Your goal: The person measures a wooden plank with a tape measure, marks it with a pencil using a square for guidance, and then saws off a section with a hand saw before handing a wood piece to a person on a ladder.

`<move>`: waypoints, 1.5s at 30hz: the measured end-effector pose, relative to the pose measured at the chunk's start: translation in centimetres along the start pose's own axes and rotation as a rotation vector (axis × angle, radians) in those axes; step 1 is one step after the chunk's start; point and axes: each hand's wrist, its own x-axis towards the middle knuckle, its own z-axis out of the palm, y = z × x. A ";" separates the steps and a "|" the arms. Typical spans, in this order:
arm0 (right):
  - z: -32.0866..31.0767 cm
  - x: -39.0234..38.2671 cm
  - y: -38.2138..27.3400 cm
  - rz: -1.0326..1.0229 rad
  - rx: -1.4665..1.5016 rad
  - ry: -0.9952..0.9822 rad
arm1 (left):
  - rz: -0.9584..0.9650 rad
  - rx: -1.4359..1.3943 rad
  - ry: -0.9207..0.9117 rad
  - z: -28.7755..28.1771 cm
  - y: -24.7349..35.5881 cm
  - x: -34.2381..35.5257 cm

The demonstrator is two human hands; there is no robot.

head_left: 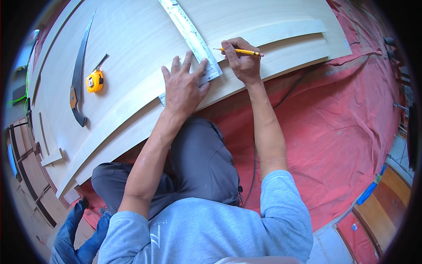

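Head view — right hand (244, 61) pinches a yellow pencil (248, 52).

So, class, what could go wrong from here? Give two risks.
The metal square could slip, since only the left hand seems to steady it; the pencil in the right hand might then stray. The handsaw lies unsheathed on the board, so a careless reach might end in a cut.
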 end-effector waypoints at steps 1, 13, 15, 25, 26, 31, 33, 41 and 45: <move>0.1 0.0 0.0 -0.013 0.005 -0.006 | 0.010 0.003 0.019 0.2 -0.1 -0.1; 0.3 -0.1 0.0 -0.067 -0.100 -0.044 | 0.023 -0.045 0.004 -0.4 -0.4 0.5; 0.3 -0.1 0.0 -0.071 -0.114 -0.047 | 0.023 -0.046 0.001 -0.3 -0.5 0.5; 0.2 0.1 -0.1 -0.355 -0.282 -0.084 | 0.015 -0.003 0.028 -0.4 -0.4 0.4; 0.2 0.0 -0.1 -0.415 -0.307 -0.091 | 0.013 -0.003 0.027 -0.4 -0.5 0.4; 0.1 0.0 -0.5 -0.502 -0.358 -0.128 | 0.010 0.007 0.052 -0.2 -0.4 0.3; 0.4 0.0 -0.7 -0.415 -0.308 -0.108 | 0.005 0.013 0.053 -0.2 -0.5 0.3; 1.8 1.1 -0.1 -0.347 -0.260 -0.062 | -0.008 0.016 0.044 -0.5 -0.3 0.4; 1.2 0.8 -0.4 -0.235 -0.263 -0.109 | -0.008 0.016 0.061 -0.2 -0.4 0.3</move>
